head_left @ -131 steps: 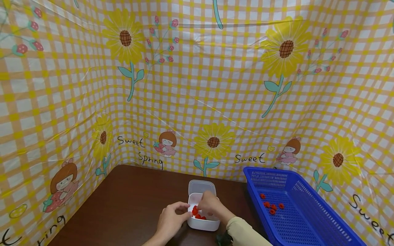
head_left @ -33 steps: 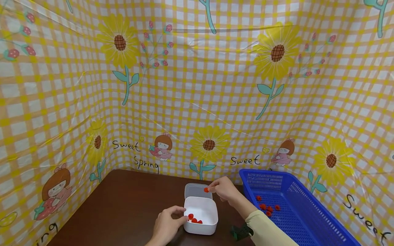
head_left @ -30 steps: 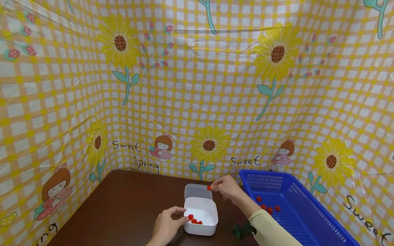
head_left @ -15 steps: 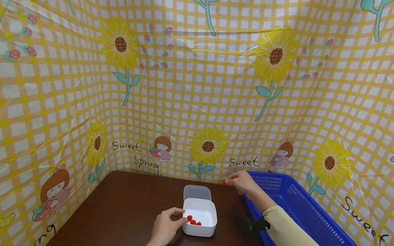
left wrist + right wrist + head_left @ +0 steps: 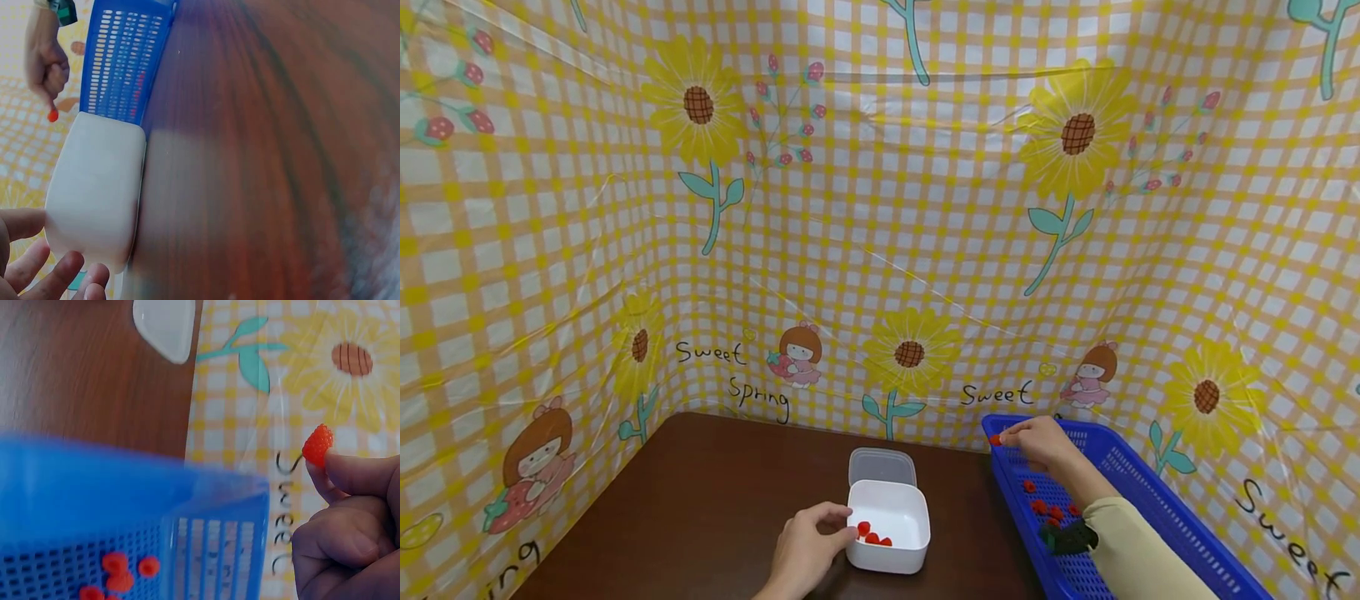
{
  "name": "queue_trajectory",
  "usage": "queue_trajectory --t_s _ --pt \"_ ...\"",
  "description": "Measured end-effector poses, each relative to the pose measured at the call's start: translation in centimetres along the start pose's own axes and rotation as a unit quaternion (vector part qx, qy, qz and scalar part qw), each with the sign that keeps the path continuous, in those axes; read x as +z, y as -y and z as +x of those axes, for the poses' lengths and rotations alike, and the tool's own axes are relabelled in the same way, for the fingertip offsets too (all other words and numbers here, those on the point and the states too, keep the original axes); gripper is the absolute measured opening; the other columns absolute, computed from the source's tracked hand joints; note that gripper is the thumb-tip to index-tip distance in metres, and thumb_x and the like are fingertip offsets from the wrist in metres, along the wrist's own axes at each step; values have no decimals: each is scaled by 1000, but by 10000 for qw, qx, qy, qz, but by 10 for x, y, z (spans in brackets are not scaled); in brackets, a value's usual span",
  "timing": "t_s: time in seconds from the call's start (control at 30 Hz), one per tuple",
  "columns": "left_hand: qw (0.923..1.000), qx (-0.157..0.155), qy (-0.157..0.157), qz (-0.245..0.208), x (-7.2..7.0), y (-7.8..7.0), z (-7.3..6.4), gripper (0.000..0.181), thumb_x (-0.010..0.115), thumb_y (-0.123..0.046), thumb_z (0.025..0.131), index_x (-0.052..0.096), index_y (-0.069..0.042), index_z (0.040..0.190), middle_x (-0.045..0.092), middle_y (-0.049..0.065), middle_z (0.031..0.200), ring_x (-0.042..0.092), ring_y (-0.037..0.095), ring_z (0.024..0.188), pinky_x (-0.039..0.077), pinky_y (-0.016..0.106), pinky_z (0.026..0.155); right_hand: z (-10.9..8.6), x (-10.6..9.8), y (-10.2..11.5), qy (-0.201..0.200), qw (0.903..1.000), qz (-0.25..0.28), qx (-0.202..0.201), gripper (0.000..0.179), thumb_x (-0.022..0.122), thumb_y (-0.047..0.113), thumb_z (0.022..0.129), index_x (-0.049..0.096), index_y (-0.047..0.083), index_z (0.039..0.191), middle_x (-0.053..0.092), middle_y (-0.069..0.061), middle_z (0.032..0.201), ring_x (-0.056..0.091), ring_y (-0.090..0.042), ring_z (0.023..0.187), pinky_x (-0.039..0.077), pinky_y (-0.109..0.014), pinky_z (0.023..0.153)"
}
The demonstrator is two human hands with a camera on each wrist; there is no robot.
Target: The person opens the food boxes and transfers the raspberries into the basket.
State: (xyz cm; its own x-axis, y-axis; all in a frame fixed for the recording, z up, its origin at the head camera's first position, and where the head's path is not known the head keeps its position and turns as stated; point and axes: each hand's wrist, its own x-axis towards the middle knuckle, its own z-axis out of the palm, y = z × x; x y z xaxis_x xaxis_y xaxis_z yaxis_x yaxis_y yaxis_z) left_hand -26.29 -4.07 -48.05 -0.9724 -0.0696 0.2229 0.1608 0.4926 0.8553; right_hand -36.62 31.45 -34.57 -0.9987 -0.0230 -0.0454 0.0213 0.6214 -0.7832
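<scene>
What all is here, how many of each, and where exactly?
Box: one, white, centre front
Lid: one, translucent grey, behind box
Basket: one, blue, right side
Boxed berries: three visible, red, in box
Basket berries: five visible, red, in basket
Held berry: one, red, in right hand
Table: one, brown, under box and basket
Backdrop: one, yellow-and-white checked, flowered, behind table
Sleeve: one, cream, lower right
Wrist device: one, black-green, beside sleeve
Left hand: one, bare, at box's left side
Right hand: one, bare, near basket's far end
</scene>
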Motion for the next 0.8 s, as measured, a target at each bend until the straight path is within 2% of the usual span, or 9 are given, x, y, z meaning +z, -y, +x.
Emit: queue_trajectory --t_s 0.1,0.2,0.33,0.4,0.5,0.6,0.7,0.8 --pt "10000 -1 7 -10 0 0 1 21 82 -34 79 77 -28 99 70 -13 87 59 9 78 41 31 64 2 -9 -10 -58 9999 -155 20 34 63 11 96 66 -12 121 62 1 66 22 -7 41 28 -25 44" --pt "10000 -34 32 -27 0 1 1 21 82 -34 80 77 -27 99 70 -12 87 58 10 77 41 31 64 1 -17 -19 -111 9997 -231 48 33 63 9 95 66 -13 119 66 -1 76 24 -7 42 30 -26 45" --pt "9999 -29 64 -80 -1 0 1 23 81 -32 81 77 -24 101 70 -10 88 56 10 75 41 32 63 -1 -26 -29 -105 9997 -171 166 33 63 7 94 66 -15 117 42 8 54 24 -8 43 29 -26 45" --pt "9999 -13 71 -88 -2 -1 1 23 81 -32 81 77 -23 102 70 -10 88 56 11 75 41 32 63 -1 -29 -35 -111 9995 -150 240 27 64 7 93 69 -14 109 26 8 49 24 -7 43 28 -26 45" --pt "10000 -8 53 -78 -1 -1 1 23 81 -31 81 77 -22 102 70 -11 87 57 11 75 41 32 63 -1 -34 -44 -201 9990 -97 381 15 65 6 92 71 -6 86 25 9 49 23 -7 43 27 -25 45" --pt "10000 -2 19 -44 0 -1 0 22 81 -30 81 77 -23 101 70 -12 86 58 10 76 41 31 64 0 -38 -54 -247 9981 -102 551 27 65 6 91 58 8 65 26 9 51 24 -7 44 28 -25 46" --pt "10000 12 -9 -19 0 -1 0 21 81 -31 80 77 -25 100 70 -14 85 57 8 75 41 30 63 1 -41 -66 -253 9966 -186 761 41 65 7 92 41 16 60 25 9 52 26 -7 45 30 -25 46" --pt "10000 36 -17 -17 1 0 1 20 81 -31 80 77 -26 99 70 -14 85 57 8 74 40 29 62 3 -46 -78 -271 9951 -271 912 34 65 7 92 46 12 65 25 9 52 26 -6 44 31 -24 45"
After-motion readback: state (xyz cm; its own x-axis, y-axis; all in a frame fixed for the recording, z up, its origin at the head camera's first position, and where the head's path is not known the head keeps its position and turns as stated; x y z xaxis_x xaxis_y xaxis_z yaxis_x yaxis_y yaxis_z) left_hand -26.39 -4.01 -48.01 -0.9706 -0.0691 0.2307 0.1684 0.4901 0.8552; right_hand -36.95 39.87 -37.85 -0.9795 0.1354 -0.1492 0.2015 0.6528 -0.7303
